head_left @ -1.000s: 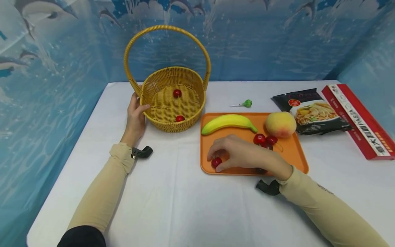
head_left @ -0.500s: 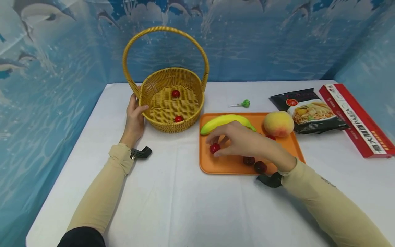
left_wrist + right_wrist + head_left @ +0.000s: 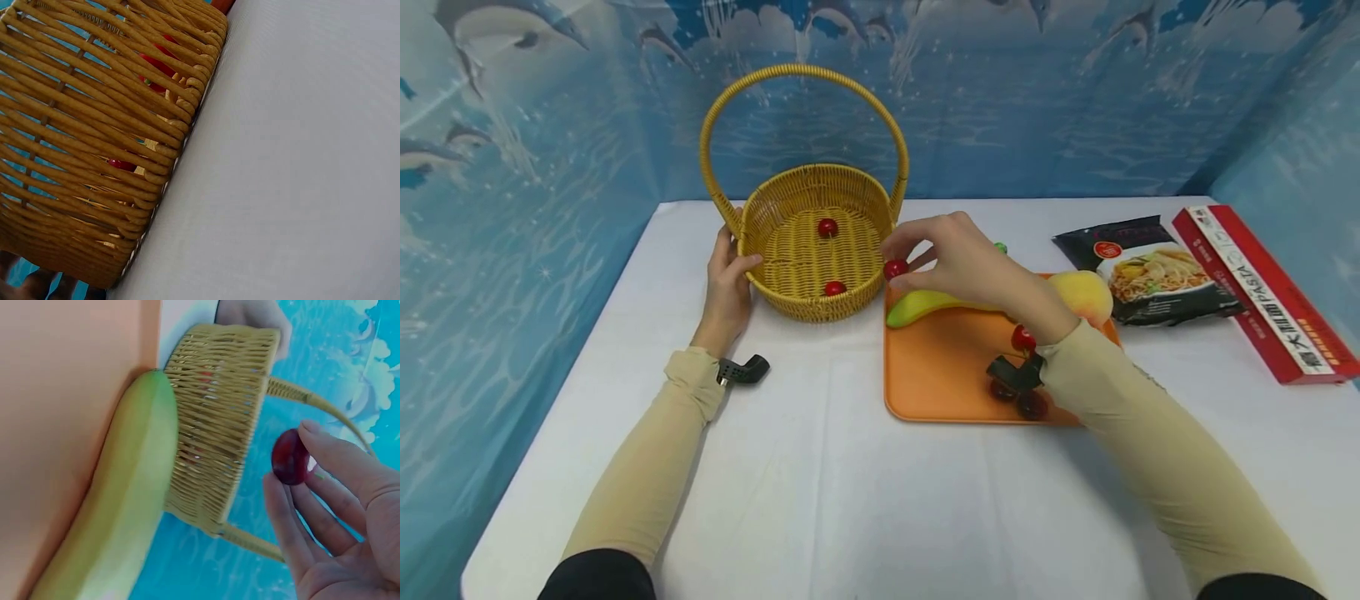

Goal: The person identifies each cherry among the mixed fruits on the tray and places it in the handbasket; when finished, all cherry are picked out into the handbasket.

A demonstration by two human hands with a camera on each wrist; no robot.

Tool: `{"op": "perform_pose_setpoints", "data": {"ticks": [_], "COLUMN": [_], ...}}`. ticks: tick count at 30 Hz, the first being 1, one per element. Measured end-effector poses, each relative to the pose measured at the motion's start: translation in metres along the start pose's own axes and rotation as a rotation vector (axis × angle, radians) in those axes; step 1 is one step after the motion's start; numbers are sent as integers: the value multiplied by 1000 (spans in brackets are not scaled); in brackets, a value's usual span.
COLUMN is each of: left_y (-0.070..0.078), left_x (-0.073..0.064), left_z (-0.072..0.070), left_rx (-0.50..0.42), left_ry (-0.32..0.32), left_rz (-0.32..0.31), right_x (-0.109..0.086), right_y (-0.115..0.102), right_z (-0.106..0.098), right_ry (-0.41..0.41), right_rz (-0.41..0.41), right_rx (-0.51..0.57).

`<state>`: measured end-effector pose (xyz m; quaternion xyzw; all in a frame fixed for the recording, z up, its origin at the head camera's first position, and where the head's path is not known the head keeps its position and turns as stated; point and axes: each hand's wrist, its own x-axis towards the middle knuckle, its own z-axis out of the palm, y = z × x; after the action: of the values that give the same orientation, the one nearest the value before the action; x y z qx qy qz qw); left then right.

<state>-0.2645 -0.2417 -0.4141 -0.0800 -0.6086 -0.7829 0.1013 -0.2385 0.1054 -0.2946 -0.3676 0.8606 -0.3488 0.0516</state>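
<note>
My left hand (image 3: pixel 727 279) grips the left side of the yellow wicker basket (image 3: pixel 820 310), thumb over the rim. Two red cherries (image 3: pixel 827 227) lie inside on the basket floor; the left wrist view shows red through the weave (image 3: pixel 94 119). Between thumb and fingertips, my right hand (image 3: pixel 958 258) pinches another cherry (image 3: pixel 289 456), just outside the basket's right rim and above the table. Below that hand is an orange tray (image 3: pixel 932 375), bearing a banana (image 3: pixel 917 308), a peach (image 3: pixel 1081 293) and several cherries (image 3: pixel 1032 406), partly hidden by the right wrist.
A green lollipop (image 3: pixel 1001 247) shows slightly behind the right hand. To the right of the tray lie a black noodle packet (image 3: pixel 1157 275) and a long red pasta box (image 3: pixel 1262 292). The basket's tall handle (image 3: pixel 805 70) arches upward. A blue dolphin-print curtain hangs behind the table.
My right hand has lifted the cherry from the tray and carried it up and left, past the banana, to beside the basket. The left hand stays on the basket.
</note>
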Motion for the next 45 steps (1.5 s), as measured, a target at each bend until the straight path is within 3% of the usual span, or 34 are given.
{"op": "perform_pose_setpoints", "data": {"ticks": [9,14,19,27,35,45], "left_y": [2,1,1,1,-1,2], "left_x": [1,1,1,1,0,0], "left_z": [0,1,2,3,0,0], "left_rx": [-13,-13,-3,-6,-14,-13], "left_ry": [-2,6,-2,-7,11,3], "left_rz": [6,-6,-13,-15,-5,-1], "right_x": [28,28,15,-11,-40,-82], "right_y": [7,6,8,7,5,10], "right_z": [13,11,4,-6,-8,-18], "right_ry": [108,162,214,134,75,76], "right_rz": [72,108,115,166,127,154], "right_rx": [2,8,-26,-74,-58,-115]}}
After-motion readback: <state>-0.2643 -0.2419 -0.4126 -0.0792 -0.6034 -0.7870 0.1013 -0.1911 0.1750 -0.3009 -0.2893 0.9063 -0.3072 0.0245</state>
